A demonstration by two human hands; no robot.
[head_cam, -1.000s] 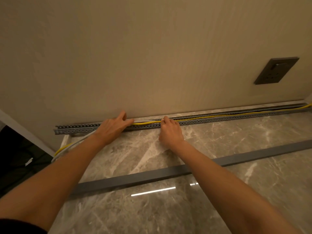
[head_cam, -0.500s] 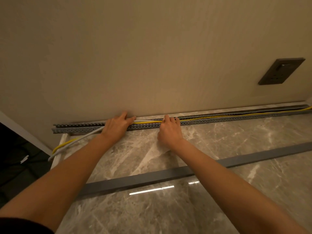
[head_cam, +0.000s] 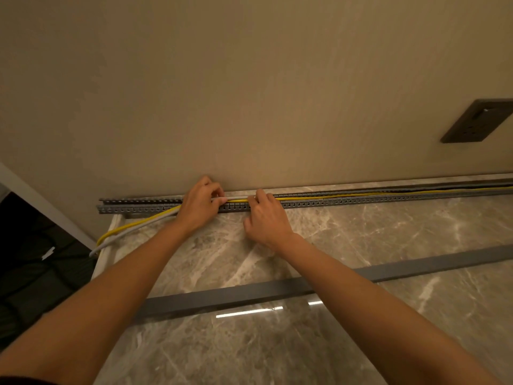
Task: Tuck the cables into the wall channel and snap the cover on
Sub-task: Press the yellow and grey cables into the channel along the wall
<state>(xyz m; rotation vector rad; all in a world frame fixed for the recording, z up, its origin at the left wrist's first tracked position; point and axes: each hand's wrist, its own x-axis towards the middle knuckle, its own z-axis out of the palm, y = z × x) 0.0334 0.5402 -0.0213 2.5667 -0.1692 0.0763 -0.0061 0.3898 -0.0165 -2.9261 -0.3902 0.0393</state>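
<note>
A grey slotted cable channel (head_cam: 138, 204) runs along the foot of the beige wall. A yellow cable (head_cam: 347, 195) lies inside it to the right, with a grey-white cable (head_cam: 236, 197) beside it. Left of my hands both cables leave the channel and trail over the marble slab's left edge; the yellow one (head_cam: 130, 227) sits above the pale one (head_cam: 122, 237). My left hand (head_cam: 200, 204) pinches the cables over the channel. My right hand (head_cam: 265, 215) rests its fingertips on the channel's front wall close by. The long grey cover (head_cam: 249, 297) lies loose on the marble, nearer to me.
The polished marble surface (head_cam: 388, 237) ends at a left edge (head_cam: 107, 245) above a dark drop. A dark wall socket (head_cam: 477, 120) sits at the upper right. My forearms cross over the cover strip.
My left hand has curled from flat on the channel into a pinch on the cables and lifted them slightly. The view has shifted a little left. My right hand has barely moved.
</note>
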